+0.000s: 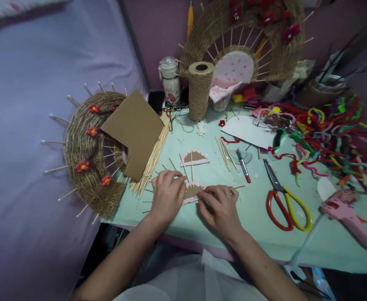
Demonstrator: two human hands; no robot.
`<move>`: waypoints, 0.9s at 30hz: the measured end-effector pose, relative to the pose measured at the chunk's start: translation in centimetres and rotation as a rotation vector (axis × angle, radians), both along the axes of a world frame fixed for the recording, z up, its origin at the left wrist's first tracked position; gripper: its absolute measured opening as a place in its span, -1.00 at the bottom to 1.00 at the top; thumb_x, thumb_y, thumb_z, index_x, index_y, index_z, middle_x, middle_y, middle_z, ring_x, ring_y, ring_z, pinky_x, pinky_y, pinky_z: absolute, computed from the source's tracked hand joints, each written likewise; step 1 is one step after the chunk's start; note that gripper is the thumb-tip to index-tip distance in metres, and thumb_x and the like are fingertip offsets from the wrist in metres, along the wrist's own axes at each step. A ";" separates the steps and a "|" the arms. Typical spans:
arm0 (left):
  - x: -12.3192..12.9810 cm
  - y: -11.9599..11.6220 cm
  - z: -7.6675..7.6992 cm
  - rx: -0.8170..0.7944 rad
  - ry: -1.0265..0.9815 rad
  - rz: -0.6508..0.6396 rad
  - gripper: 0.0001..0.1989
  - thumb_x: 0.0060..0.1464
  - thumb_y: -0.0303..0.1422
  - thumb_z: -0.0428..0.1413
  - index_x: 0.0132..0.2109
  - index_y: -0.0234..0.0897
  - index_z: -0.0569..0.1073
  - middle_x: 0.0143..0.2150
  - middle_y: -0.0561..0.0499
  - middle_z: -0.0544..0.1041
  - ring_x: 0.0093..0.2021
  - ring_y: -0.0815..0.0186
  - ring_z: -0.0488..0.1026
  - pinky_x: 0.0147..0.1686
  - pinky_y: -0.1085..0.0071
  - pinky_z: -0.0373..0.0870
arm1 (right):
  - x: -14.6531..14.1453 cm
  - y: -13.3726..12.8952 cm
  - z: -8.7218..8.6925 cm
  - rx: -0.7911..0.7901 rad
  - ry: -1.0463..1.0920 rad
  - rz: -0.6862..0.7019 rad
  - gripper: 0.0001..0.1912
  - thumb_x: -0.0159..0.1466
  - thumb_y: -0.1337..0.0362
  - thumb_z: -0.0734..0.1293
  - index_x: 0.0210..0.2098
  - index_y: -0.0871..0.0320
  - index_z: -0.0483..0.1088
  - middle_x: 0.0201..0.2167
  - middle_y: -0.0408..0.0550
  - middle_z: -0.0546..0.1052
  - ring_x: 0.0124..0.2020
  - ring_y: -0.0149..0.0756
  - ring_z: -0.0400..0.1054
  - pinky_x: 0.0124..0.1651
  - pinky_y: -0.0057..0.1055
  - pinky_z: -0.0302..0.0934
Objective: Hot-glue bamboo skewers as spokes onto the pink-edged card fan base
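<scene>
A cardboard half-circle [192,192] with a pink fabric rim lies on the table in front of me. Thin wooden sticks [189,172] fan out from it. My left hand [169,193] is closed on its left side, fingers bent over the sticks there and partly hiding them. At its right end, my right hand [221,205] pinches the edge between thumb and fingers. Just beyond lies a second fabric-rimmed half-circle [198,158], with sticks reaching across it.
Scissors [279,192], a marker [244,165] and a pink glue gun [349,217] lie to the right, near tangled pipe cleaners [311,125]. Leftward are a twine-woven fan [89,133], cut cardboard [136,125] and bundled sticks [158,152]. Behind stand a twine spool [199,92] and bottle [170,81].
</scene>
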State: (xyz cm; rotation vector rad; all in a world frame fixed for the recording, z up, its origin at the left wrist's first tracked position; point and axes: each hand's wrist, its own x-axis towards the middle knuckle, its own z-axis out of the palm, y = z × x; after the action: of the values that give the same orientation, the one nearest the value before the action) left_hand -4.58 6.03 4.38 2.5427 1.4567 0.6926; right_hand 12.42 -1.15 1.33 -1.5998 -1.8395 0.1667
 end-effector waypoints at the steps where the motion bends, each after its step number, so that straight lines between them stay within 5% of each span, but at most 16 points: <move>1: 0.2 -0.5 -0.1 0.004 -0.016 -0.016 -0.86 0.23 -0.43 0.11 -0.11 -0.21 0.55 -0.09 -0.08 0.58 -0.02 0.13 0.37 -0.08 0.17 0.19 | 0.0 -0.1 0.0 0.012 0.009 -0.004 -0.88 0.33 0.28 0.29 -0.20 0.04 0.48 -0.25 -0.05 0.55 -0.16 -0.18 0.36 -0.02 -0.12 -0.01; 10: 2.0 -5.0 -2.5 0.076 -0.177 -0.124 -0.85 0.22 -0.47 0.11 -0.11 -0.19 0.54 -0.15 -0.01 0.59 -0.05 0.21 0.38 -0.06 0.24 0.16 | 1.1 -0.6 0.8 0.031 0.039 -0.116 -0.87 0.36 0.28 0.28 -0.19 0.05 0.48 -0.27 -0.05 0.55 -0.19 -0.20 0.37 -0.03 -0.14 0.01; 16: 0.3 0.1 0.3 0.009 0.020 -0.102 -0.81 0.25 -0.43 0.09 -0.04 -0.19 0.53 0.00 -0.08 0.54 0.04 0.12 0.32 -0.03 0.16 0.17 | 1.6 -0.2 0.7 -0.024 -0.042 -0.071 -0.81 0.31 0.22 0.34 -0.10 0.09 0.46 -0.10 0.00 0.56 -0.04 -0.08 0.32 0.06 -0.08 -0.03; 20: 0.1 4.8 2.1 -0.070 0.187 -0.296 -0.76 0.28 -0.42 0.07 0.04 -0.15 0.52 0.15 -0.06 0.48 0.12 0.09 0.27 0.00 0.15 0.16 | 1.3 0.3 0.7 -0.151 -0.136 0.036 -0.57 0.27 0.12 0.40 0.09 0.10 0.37 0.16 0.02 0.47 0.13 0.00 0.24 0.15 -0.01 -0.10; 23: 0.7 6.3 2.1 -0.155 0.285 -0.456 -0.78 0.31 -0.37 0.05 0.02 -0.13 0.53 0.16 -0.01 0.49 0.13 0.11 0.27 -0.04 0.17 0.12 | 1.2 0.5 0.4 -0.165 -0.182 0.077 -0.53 0.29 0.10 0.39 0.13 0.10 0.35 0.21 0.02 0.44 0.18 -0.01 0.22 0.18 0.00 -0.12; 27: 1.2 6.2 0.9 -0.199 0.325 -0.493 -0.78 0.34 -0.33 0.02 0.01 -0.15 0.52 0.14 0.00 0.52 0.12 0.15 0.28 -0.08 0.20 0.06 | 1.2 0.7 -0.1 -0.141 -0.177 0.073 -0.61 0.32 0.13 0.37 0.10 0.11 0.39 0.16 0.02 0.49 0.15 -0.02 0.26 0.16 -0.01 -0.10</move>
State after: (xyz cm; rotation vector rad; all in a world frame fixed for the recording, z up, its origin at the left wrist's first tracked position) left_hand -3.35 12.20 5.25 2.7696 0.8400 0.0596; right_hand 13.57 -0.49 1.24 -1.6907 -2.0626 0.1972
